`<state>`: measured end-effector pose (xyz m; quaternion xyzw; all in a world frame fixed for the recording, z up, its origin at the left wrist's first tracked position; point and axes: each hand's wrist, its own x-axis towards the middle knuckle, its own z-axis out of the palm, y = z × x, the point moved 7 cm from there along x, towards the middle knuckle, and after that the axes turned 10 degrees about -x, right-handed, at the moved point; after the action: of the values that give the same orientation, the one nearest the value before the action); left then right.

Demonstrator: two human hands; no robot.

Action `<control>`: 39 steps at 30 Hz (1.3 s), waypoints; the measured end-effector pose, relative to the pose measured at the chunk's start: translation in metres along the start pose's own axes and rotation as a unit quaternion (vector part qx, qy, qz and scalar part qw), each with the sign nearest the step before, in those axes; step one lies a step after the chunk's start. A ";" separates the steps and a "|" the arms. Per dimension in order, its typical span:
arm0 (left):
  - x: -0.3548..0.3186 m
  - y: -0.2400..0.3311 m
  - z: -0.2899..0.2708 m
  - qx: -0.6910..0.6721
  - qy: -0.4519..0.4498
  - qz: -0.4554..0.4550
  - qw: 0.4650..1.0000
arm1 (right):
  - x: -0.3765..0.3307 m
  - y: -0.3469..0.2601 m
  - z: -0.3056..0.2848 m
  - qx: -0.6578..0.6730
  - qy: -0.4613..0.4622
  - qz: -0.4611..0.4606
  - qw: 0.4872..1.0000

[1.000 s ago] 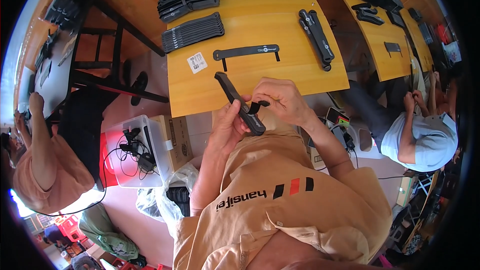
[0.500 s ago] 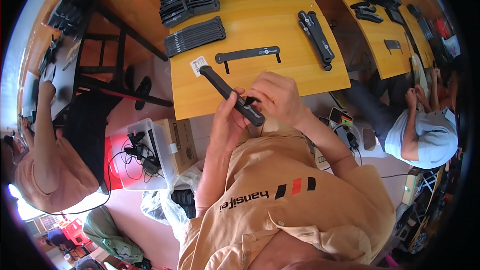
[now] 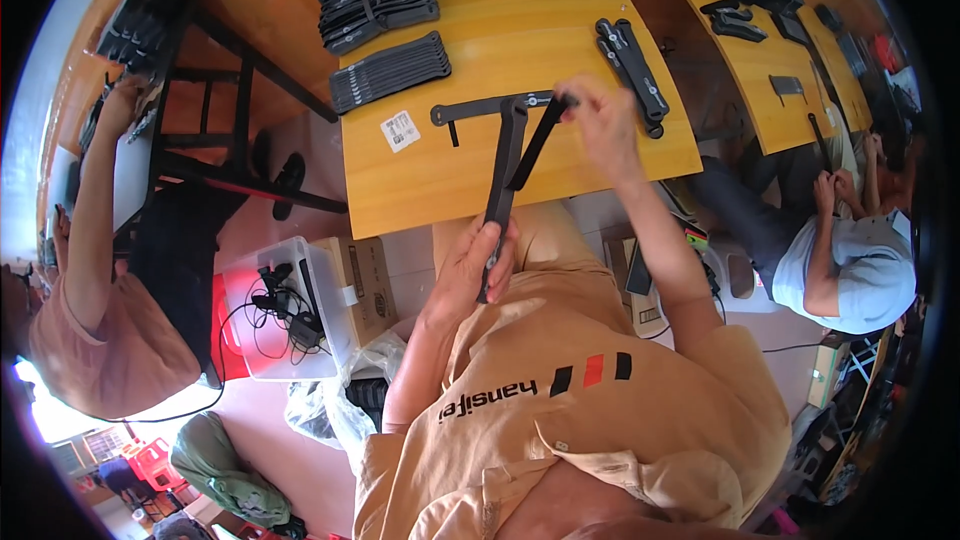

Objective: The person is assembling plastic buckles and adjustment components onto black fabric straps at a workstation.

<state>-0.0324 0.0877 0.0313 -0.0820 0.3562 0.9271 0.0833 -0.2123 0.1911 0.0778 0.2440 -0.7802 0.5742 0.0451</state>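
Near the front edge of the table, my left hand (image 3: 472, 262) is closed round the lower part of a dark grey flat strap (image 3: 506, 158), which stands nearly upright in the picture. A narrow black strip (image 3: 536, 148) slants away from the strap's middle to the upper right. Its far end is pinched in the fingers of my right hand (image 3: 606, 130), slightly blurred. Behind them, another grey strap (image 3: 462, 110) lies flat on the table, partly covered by the held one. A white printed label (image 3: 400, 131) lies to its left.
On the yellow table (image 3: 400, 198) are a row of grey straps (image 3: 390, 72), a tied stack (image 3: 378, 2) and a few crossed straps (image 3: 632, 75). A clear bin of cables (image 3: 285, 315) stands at left. People sit on both sides, including one in light blue (image 3: 845, 275).
My right hand has moved up and right, drawing the black strip out from the grey strap. The strap has swung from leaning left to nearly upright, uncovering the label.
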 end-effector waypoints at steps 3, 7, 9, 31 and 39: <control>-0.021 -0.005 -0.015 0.073 -0.019 -0.040 0.996 | 0.050 0.027 -0.045 -0.012 0.067 0.003 0.998; -0.055 -0.007 -0.033 0.108 -0.039 -0.081 0.990 | 0.100 0.040 -0.118 0.056 0.187 0.018 0.981; -0.075 -0.015 -0.052 0.060 -0.065 -0.134 0.987 | 0.110 0.036 -0.156 0.047 0.225 0.003 0.973; -0.011 0.054 -0.163 0.439 0.496 0.218 0.716 | 0.008 -0.026 -0.098 0.030 -0.099 -0.026 0.994; -0.006 0.081 -0.106 0.469 0.440 0.274 0.715 | -0.007 -0.038 -0.074 0.008 -0.200 -0.030 0.979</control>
<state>-0.0339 -0.0436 0.0076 -0.3298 0.7485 0.4831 -0.3124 -0.2051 0.2529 0.1328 0.3778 -0.7609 0.5185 -0.0969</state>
